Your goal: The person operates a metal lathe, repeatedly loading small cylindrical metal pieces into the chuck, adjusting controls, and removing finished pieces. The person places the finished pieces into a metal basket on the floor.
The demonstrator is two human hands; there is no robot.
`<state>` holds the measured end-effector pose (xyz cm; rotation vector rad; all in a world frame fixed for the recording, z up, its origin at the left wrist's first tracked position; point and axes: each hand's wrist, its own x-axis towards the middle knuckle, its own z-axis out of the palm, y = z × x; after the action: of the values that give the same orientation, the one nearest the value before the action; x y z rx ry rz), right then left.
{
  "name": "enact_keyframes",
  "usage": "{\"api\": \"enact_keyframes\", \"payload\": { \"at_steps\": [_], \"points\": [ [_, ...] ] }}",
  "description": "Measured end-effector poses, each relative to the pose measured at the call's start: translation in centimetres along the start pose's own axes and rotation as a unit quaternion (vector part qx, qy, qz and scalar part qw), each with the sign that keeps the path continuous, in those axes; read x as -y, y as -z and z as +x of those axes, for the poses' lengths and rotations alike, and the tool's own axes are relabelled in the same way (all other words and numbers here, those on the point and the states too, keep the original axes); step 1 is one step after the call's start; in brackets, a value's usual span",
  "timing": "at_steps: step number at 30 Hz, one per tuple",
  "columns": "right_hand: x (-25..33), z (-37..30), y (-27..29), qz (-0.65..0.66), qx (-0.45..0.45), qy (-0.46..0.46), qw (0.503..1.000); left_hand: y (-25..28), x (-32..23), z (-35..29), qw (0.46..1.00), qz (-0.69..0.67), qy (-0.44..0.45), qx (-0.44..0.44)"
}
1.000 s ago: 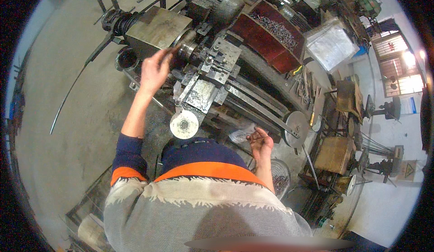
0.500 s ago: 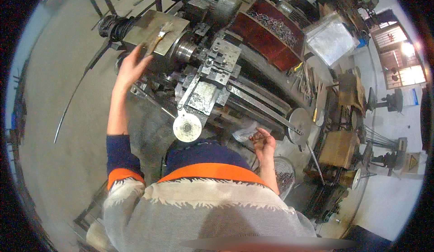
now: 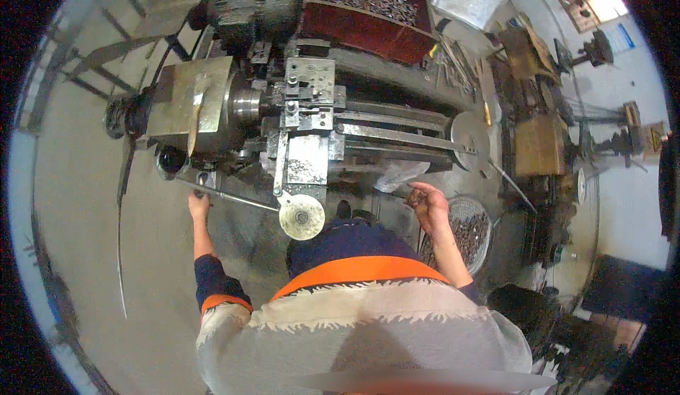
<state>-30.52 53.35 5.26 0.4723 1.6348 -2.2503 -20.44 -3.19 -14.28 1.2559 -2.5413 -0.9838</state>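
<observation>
My left hand point(image 3: 200, 202) is low at the front of a lathe's headstock point(image 3: 170, 104), beside the end of a metal lever point(image 3: 237, 200). Its fingers curl around something I cannot make out. On top of the headstock lies a brush with a wooden handle point(image 3: 193, 134). To the right, my right hand point(image 3: 431, 209) is turned palm up, fingers curled over what look like small dark metal parts. It hovers above the left rim of a round basket point(image 3: 484, 247) with many small metal pieces inside. Clear plastic point(image 3: 401, 175) hangs just beyond that hand.
The tool post point(image 3: 309, 90) and a round handwheel disc point(image 3: 302, 216) stand between my hands. Behind the lathe is a red tray point(image 3: 354, 32) of small metal parts. Long tools point(image 3: 457, 65) lie at the back right, near other machines point(image 3: 538, 140). A thin rod point(image 3: 120, 253) slants down at left.
My left hand has come down from beside the brush on the headstock to the lever area in front. The right hand stays near the plastic. The whole view has turned and shifted.
</observation>
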Motion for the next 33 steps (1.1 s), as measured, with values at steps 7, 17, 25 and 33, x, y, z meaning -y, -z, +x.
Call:
{"api": "enact_keyframes", "payload": {
  "at_steps": [7, 17, 25, 33],
  "points": [
    [-0.5, -2.7, 0.3, -0.043, -0.111, -0.031, 0.992, -2.3, 2.4, 5.9, 0.967, 0.207, 0.037, 0.146],
    [-1.7, -4.4, 3.6, -0.104, -0.064, 0.024, 0.992, -1.4, 5.1, 8.8, 0.893, 0.399, -0.196, 0.076],
    [3.8, -0.4, 12.0, -0.432, -0.146, 0.066, 0.887, 0.7, 6.2, 6.6, 0.936, 0.326, -0.055, 0.121],
    [10.2, 4.8, 29.1, -0.738, -0.323, 0.013, 0.592, 4.6, -0.6, -2.0, 0.973, -0.103, 0.12, 0.169]
  ]
}}
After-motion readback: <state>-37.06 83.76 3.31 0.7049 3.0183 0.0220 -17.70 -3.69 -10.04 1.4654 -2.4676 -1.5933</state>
